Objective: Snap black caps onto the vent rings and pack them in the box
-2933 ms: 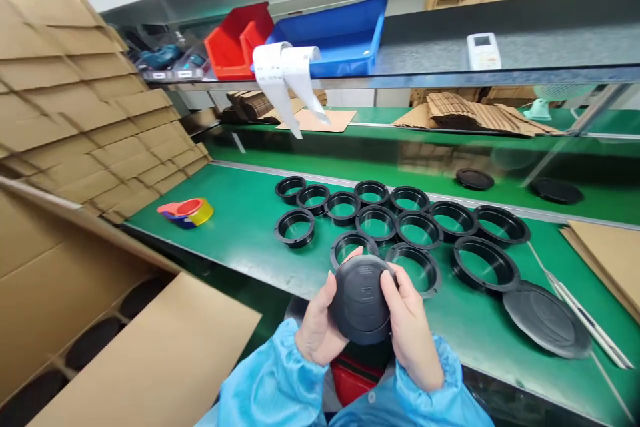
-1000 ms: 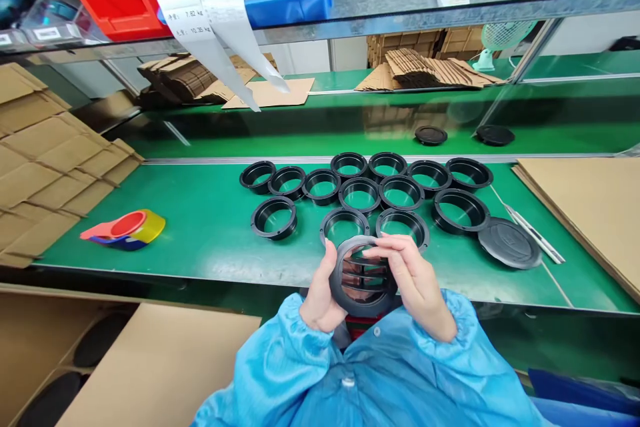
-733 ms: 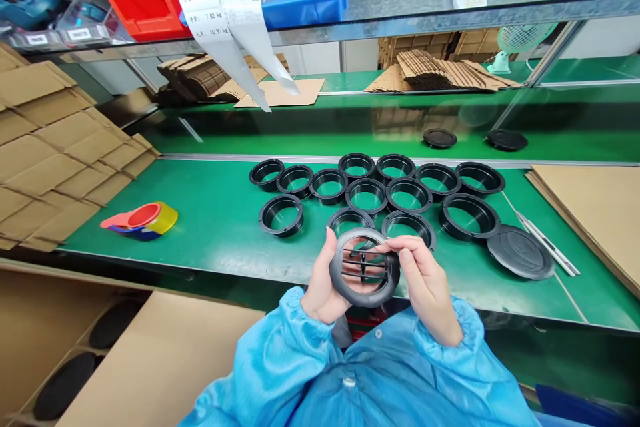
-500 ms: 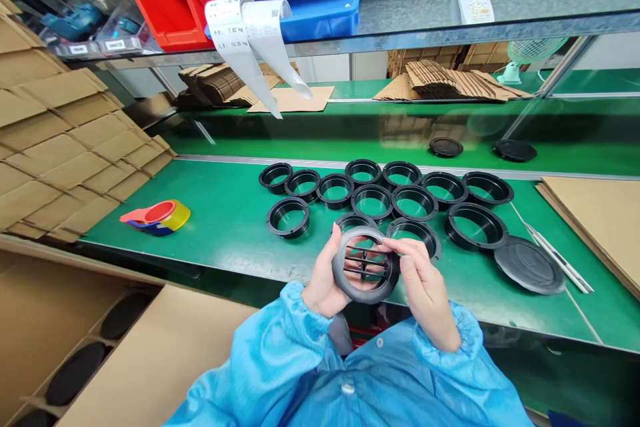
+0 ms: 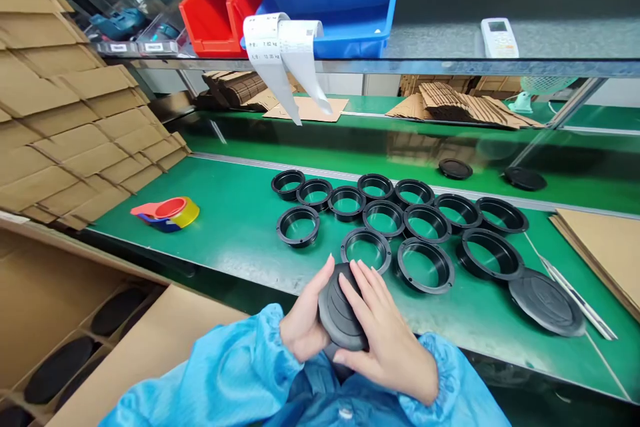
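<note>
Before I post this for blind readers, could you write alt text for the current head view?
A person's left hand and right hand hold a round black cap between them, in front of a green workbench. Black rings lie grouped on it.

Bright light evenly covers my right hand (image 5: 383,337); pale glare marks the green worktop (image 5: 240,233), shadow darkens the space beneath (image 5: 225,292), and my view stretches toward its edges.

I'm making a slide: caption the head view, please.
Left hand and right hand hold a dark round part near black rings on a green bench.
</note>
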